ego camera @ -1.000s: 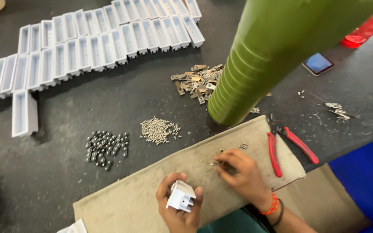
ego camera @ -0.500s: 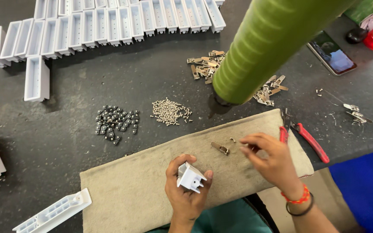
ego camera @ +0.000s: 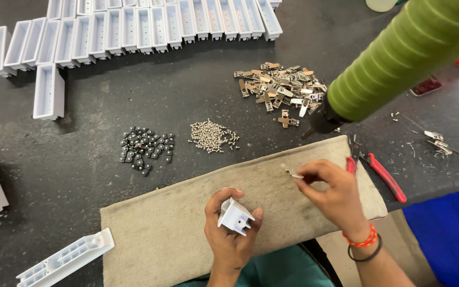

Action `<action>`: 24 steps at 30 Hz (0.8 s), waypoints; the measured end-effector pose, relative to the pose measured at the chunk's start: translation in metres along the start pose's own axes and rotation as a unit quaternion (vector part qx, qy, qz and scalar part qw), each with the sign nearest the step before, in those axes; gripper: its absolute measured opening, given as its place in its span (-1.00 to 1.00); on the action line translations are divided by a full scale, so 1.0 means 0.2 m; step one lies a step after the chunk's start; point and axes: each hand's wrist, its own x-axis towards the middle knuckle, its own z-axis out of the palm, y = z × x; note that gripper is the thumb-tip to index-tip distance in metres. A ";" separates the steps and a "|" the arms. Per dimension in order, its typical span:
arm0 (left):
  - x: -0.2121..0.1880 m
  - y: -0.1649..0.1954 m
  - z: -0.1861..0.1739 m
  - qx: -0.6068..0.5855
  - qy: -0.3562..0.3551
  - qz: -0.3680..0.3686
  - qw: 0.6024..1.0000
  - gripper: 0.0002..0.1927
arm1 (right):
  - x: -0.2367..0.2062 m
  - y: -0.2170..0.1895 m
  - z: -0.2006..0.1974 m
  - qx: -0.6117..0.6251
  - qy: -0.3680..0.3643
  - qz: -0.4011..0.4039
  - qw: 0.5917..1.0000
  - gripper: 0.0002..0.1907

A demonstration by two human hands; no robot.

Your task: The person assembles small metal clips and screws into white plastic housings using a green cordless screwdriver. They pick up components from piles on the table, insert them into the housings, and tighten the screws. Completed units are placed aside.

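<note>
— How does the left hand (ego camera: 229,239) sit?

— Near, low in the scene, palm up. Its fingers curl shut around a small white plastic housing (ego camera: 235,216), thumb on the right side, fingertips over the left edge.

— And the right hand (ego camera: 329,192)?

— To the right and a little farther off, back of the hand up, wrist bent left. Thumb and forefinger pinch a small metal clip (ego camera: 291,171); the other fingers are tucked under. The forearm runs down to the near right corner.

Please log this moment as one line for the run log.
left hand: holds white plastic housing | right hand: pinches small metal clip | surface: beige cloth mat
</note>
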 end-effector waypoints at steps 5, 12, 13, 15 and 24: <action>0.01 0.00 0.00 0.008 0.018 0.066 0.998 -0.28 | -0.06 0.01 0.02 -0.043 -0.086 -0.097 0.991 -0.78; 0.05 0.05 0.01 0.016 0.026 0.079 0.996 -0.29 | -0.08 -0.01 -0.03 -0.053 -0.037 -0.004 0.998 -0.77; 0.07 0.07 0.00 0.029 0.006 0.092 0.995 -0.31 | -0.08 -0.01 -0.01 -0.059 -0.051 -0.007 0.997 -0.76; 0.11 0.08 -0.02 0.052 -0.038 0.118 0.991 -0.34 | -0.09 -0.02 0.04 -0.073 -0.074 -0.010 0.994 -0.73; 0.24 0.07 0.05 0.047 -0.013 0.122 0.991 -0.28 | -0.10 -0.06 0.07 -0.113 -0.070 -0.095 0.987 -0.81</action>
